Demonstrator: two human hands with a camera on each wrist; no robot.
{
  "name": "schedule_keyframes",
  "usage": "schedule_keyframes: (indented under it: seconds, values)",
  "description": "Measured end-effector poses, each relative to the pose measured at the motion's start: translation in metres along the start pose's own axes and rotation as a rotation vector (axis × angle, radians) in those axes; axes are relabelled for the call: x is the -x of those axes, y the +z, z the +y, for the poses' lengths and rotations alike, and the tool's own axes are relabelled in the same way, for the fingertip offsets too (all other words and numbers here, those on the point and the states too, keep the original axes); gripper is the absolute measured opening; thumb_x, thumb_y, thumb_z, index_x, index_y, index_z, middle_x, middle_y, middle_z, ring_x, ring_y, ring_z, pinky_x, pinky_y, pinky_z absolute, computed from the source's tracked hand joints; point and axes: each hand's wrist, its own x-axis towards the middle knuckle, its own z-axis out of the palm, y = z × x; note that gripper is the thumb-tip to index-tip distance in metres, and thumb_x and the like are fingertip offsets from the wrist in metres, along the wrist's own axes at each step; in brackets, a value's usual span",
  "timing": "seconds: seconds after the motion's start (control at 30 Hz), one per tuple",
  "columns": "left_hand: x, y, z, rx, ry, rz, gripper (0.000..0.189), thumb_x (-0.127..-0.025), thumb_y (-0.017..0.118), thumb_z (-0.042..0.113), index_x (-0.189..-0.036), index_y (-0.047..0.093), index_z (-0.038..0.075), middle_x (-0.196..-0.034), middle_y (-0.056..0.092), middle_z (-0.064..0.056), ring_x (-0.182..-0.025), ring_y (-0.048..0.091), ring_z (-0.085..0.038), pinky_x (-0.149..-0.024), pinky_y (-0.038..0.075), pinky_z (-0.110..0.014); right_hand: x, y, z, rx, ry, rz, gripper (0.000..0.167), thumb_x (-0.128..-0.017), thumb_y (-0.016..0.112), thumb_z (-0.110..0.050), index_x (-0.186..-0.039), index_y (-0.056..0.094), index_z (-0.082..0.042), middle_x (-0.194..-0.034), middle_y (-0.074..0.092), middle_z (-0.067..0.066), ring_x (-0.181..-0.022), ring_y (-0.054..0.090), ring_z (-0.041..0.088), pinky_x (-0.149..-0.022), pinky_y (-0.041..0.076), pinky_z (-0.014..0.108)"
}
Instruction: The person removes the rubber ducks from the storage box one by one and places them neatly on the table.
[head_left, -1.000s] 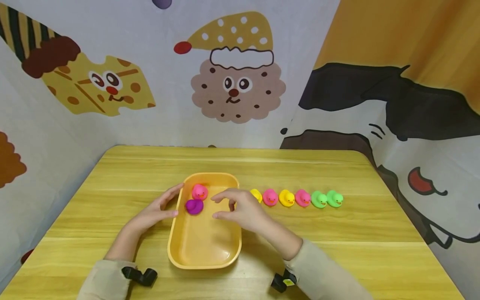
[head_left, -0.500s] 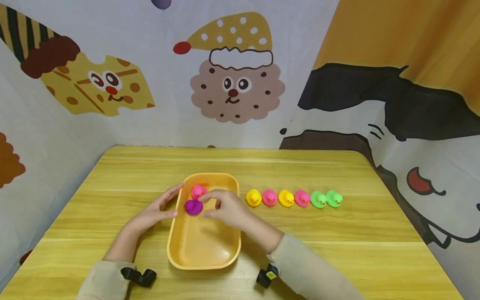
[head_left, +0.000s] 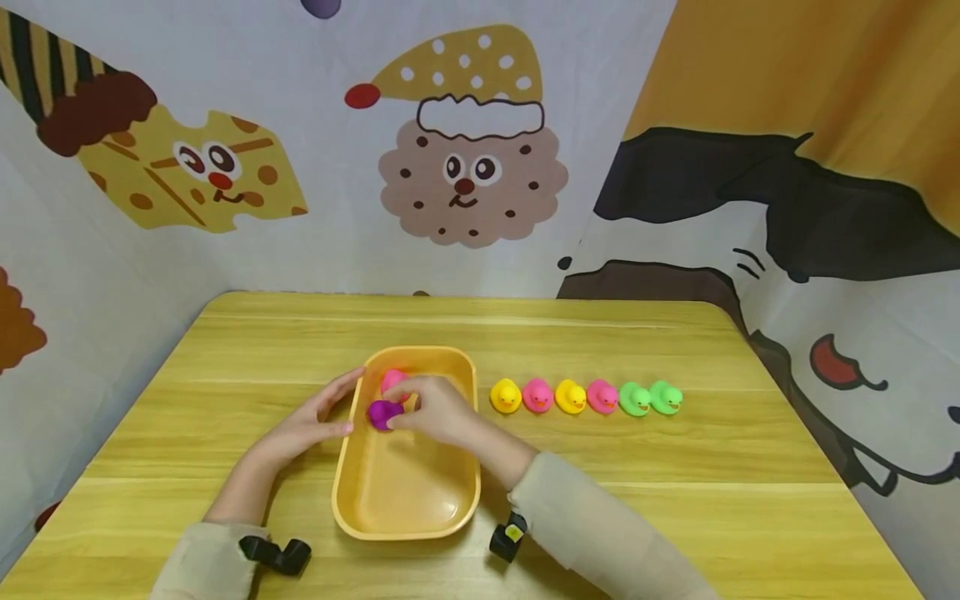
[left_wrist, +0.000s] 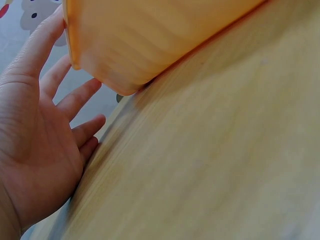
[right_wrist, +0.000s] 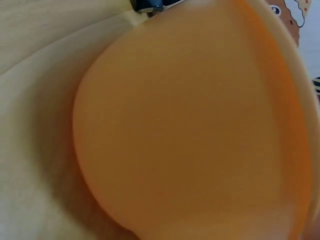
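Observation:
A yellow-orange plastic tray (head_left: 405,533) stands on the table, with a purple rubber duck (head_left: 381,414) and a pink rubber duck (head_left: 393,381) near its left wall. My right hand (head_left: 442,412) reaches in over the tray's right rim, thumb and index finger pinching the purple duck. The fingers partly cover both ducks. Along the tray's left side, my left hand (head_left: 306,425) rests its thumb and fingertips at the rim, fingers spread and fairly straight. In the left wrist view, this hand (left_wrist: 40,135) touches the tray's outer wall (left_wrist: 130,45). The right wrist view shows mostly the tray's outside (right_wrist: 185,120).
Right of the tray, a row of rubber ducks runs across the table (head_left: 600,500): a yellow duck (head_left: 506,397), a pink one (head_left: 537,396), then several more yellow, pink and green ones, ending with a green duck (head_left: 666,397). A cartoon-printed cloth (head_left: 330,250) hangs behind.
My right hand has moved left and slightly down inside the tray, from above its middle to the purple duck, closing its fingers on it. The left hand has stayed at the rim.

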Motion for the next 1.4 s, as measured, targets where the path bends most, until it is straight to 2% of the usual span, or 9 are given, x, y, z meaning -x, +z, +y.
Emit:
schedule_keyframes:
  seconds: [0.17, 0.33, 0.6, 0.73, 1.1, 1.23, 1.4]
  values:
    - [-0.001, 0.0, 0.001, -0.002, 0.006, -0.008, 0.073, -0.092, 0.062, 0.007, -0.153, 0.022, 0.014, -0.156, 0.016, -0.02, -0.141, 0.007, -0.041, -0.103, 0.001, -0.071, -0.006, 0.004, -0.001, -0.004, 0.026, -0.016, 0.031, -0.077, 0.081, -0.015, -0.107, 0.073, -0.013, -0.103, 0.07, -0.006, -0.067, 0.054, 0.004, -0.065, 0.046, 0.017]
    - [-0.001, -0.001, 0.001, -0.006, 0.007, -0.01, 0.073, -0.092, 0.062, 0.006, -0.153, 0.022, 0.014, -0.156, 0.015, -0.019, -0.141, 0.007, -0.04, -0.103, 0.001, -0.071, -0.012, 0.007, 0.001, 0.008, 0.047, -0.032, 0.03, -0.078, 0.081, -0.015, -0.107, 0.073, -0.013, -0.104, 0.07, -0.006, -0.086, 0.06, 0.007, -0.076, 0.045, 0.016]
    - [0.0, -0.001, 0.002, -0.009, 0.016, -0.011, 0.073, -0.092, 0.061, 0.004, -0.153, 0.022, 0.013, -0.156, 0.015, -0.02, -0.141, 0.006, -0.041, -0.102, 0.0, -0.071, -0.018, 0.013, 0.0, 0.087, 0.049, -0.039, 0.03, -0.077, 0.082, -0.019, -0.106, 0.074, -0.017, -0.104, 0.069, -0.011, -0.105, 0.057, 0.007, -0.091, 0.042, 0.02]
    - [0.0, -0.001, 0.001, -0.009, 0.015, -0.012, 0.073, -0.092, 0.061, 0.004, -0.153, 0.022, 0.014, -0.156, 0.015, -0.02, -0.141, 0.007, -0.04, -0.102, 0.0, -0.071, -0.019, 0.016, -0.003, 0.122, 0.071, -0.037, 0.032, -0.076, 0.082, -0.022, -0.107, 0.074, -0.017, -0.105, 0.069, -0.011, -0.106, 0.057, 0.008, -0.093, 0.041, 0.022]
    - [0.0, -0.002, -0.002, -0.009, 0.02, -0.013, 0.074, -0.092, 0.062, 0.005, -0.153, 0.022, 0.015, -0.156, 0.016, -0.019, -0.141, 0.007, -0.04, -0.102, 0.002, -0.072, -0.02, 0.021, -0.006, 0.223, 0.109, -0.028, 0.033, -0.074, 0.083, -0.031, -0.105, 0.073, -0.022, -0.102, 0.067, -0.015, -0.101, 0.058, 0.006, -0.088, 0.043, 0.023]
    - [0.0, -0.001, -0.003, -0.009, 0.013, -0.009, 0.074, -0.092, 0.061, 0.005, -0.153, 0.022, 0.016, -0.156, 0.015, -0.019, -0.141, 0.007, -0.04, -0.102, 0.002, -0.072, -0.02, 0.022, -0.005, 0.229, 0.109, -0.02, 0.029, -0.075, 0.083, -0.03, -0.101, 0.073, -0.023, -0.098, 0.067, -0.016, -0.1, 0.058, 0.007, -0.088, 0.043, 0.024]
    - [0.0, -0.001, -0.002, -0.002, 0.008, -0.008, 0.073, -0.092, 0.061, 0.005, -0.153, 0.022, 0.017, -0.156, 0.016, -0.019, -0.141, 0.008, -0.039, -0.103, 0.002, -0.071, -0.02, 0.021, -0.003, 0.216, 0.105, -0.013, 0.025, -0.076, 0.082, -0.029, -0.099, 0.073, -0.023, -0.099, 0.067, -0.015, -0.101, 0.058, 0.008, -0.089, 0.044, 0.024]
